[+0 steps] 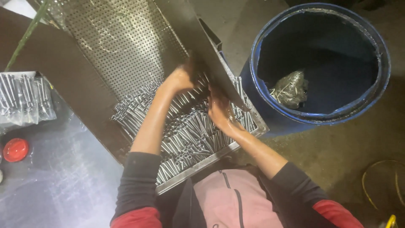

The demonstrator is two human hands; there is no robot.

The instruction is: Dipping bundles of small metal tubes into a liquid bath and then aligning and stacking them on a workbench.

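Head view. A sloping perforated metal tray (pixel 122 42) holds a heap of slender metal rods (pixel 190 135) gathered at its lower end. The left hand (pixel 179 79) reaches up the heap, its fingertips among the rods near the tray's dark side wall (pixel 202 46); whether those fingers are spread or closed cannot be told, as they are blurred. The right hand (pixel 219 112) lies on the rods beside the same wall, fingers apparently curled loosely over them. A blue drum (pixel 270 114) stands just beside the tray, a crumpled plastic bag (pixel 290 88) inside. A red cap (pixel 15 149) rests on the steel table (pixel 63 185)
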